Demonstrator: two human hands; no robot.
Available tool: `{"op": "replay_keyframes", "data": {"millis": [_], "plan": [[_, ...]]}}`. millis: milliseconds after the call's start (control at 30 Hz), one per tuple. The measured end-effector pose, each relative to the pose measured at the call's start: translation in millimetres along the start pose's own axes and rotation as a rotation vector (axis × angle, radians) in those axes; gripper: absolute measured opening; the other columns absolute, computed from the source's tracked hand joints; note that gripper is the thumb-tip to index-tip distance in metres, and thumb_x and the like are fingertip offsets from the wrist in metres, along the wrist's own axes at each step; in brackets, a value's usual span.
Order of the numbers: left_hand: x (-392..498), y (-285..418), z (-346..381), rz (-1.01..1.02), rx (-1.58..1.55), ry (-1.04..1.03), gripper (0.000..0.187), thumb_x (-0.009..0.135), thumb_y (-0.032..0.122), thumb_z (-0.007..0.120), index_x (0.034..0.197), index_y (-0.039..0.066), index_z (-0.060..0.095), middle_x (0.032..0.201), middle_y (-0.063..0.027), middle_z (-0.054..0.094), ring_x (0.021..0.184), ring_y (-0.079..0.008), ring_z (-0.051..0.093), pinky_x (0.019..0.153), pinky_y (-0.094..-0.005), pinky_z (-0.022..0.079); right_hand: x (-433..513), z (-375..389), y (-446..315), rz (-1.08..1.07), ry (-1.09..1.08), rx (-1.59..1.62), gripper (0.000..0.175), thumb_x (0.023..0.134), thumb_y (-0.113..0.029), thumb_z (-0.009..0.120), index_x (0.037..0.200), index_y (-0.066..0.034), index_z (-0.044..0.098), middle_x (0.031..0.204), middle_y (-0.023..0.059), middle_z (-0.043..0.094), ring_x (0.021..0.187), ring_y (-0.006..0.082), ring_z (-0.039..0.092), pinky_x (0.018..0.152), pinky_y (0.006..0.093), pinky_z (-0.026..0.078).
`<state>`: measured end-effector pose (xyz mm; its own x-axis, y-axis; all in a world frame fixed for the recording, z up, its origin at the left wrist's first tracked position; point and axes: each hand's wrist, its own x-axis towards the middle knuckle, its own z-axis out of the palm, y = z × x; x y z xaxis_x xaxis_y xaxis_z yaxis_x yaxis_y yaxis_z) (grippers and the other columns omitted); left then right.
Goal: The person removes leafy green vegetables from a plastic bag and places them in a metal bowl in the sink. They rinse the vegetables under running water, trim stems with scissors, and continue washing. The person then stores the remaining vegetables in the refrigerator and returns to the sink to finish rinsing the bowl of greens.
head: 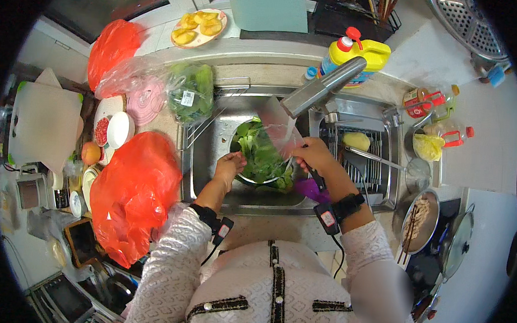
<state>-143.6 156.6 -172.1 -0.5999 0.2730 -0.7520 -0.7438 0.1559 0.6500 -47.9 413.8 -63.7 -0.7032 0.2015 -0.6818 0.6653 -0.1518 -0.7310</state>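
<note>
My right hand (314, 155) grips the black handle of a cleaver (280, 127). The wide blade is held over leafy greens (259, 150), under running water from the faucet (324, 86). The greens fill a round metal bowl (251, 181) in the left sink basin (212, 189), and some leaves hang over its near right edge. At the left rim of that bowl, my left hand (231, 167) has its fingers curled against the greens. Whether it grips a leaf or the rim is hidden. Beside the bowl lies something purple (309, 189), partly under my right forearm.
A wire rack (203, 129) spans the left basin, next to bagged green vegetables (190, 93). A red plastic bag (136, 195) bulges at left. The right basin holds a drying rack (373, 166) and a potato-like item (356, 141). A yellow jug (375, 54) stands behind the faucet.
</note>
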Motion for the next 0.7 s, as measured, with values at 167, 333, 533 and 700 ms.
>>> {"op": "replay_keyframes", "data": {"millis": [167, 333, 533, 700], "plan": [[-17.6, 2.3, 0.5, -0.019, -0.093, -0.074, 0.020, 0.092, 0.014, 0.056, 0.103, -0.002, 0.059, 0.094, -0.0131, 0.064, 0.085, -0.0241, 0.066, 0.074, -0.0354, 0.057, -28.2, -8.7, 9.1, 0.034, 0.025, -0.192, 0.020, 0.078, -0.013, 0.069, 0.081, 0.0031, 0.059, 0.061, 0.0070, 0.056, 0.046, 0.0134, 0.052, 0.039, 0.0284, 0.041], [-29.6, 30.0, 33.9, 0.009, -0.125, -0.210, 0.018, 0.089, 0.015, 0.062, 0.096, -0.001, 0.057, 0.092, -0.0134, 0.064, 0.079, -0.0235, 0.065, 0.072, -0.0372, 0.058, -65.1, -3.7, 25.4, -0.086, 0.175, -0.502, 0.024, 0.076, -0.020, 0.068, 0.082, 0.0021, 0.060, 0.069, 0.0147, 0.062, 0.056, 0.0252, 0.060, 0.052, 0.0365, 0.048], [-42.6, 86.8, 112.0, 0.077, -0.226, -0.443, 0.018, 0.090, 0.018, 0.062, 0.094, 0.002, 0.056, 0.090, -0.0119, 0.062, 0.074, -0.0224, 0.062, 0.073, -0.0380, 0.058, -74.4, 21.8, 34.3, -0.340, 0.435, -1.064, 0.027, 0.071, -0.017, 0.063, 0.094, -0.0023, 0.057, 0.083, 0.0188, 0.065, 0.078, 0.0366, 0.064, 0.070, 0.0478, 0.051], [-37.3, 107.9, 154.5, 0.110, -0.194, -0.412, 0.018, 0.090, 0.022, 0.063, 0.083, 0.005, 0.058, 0.075, -0.0067, 0.059, 0.065, -0.0178, 0.058, 0.061, -0.0329, 0.054, -61.2, 24.9, 32.1, -0.708, 0.510, -1.258, 0.026, 0.064, -0.008, 0.064, 0.090, -0.0066, 0.059, 0.077, 0.0126, 0.063, 0.077, 0.0319, 0.061, 0.068, 0.0442, 0.048]]}}
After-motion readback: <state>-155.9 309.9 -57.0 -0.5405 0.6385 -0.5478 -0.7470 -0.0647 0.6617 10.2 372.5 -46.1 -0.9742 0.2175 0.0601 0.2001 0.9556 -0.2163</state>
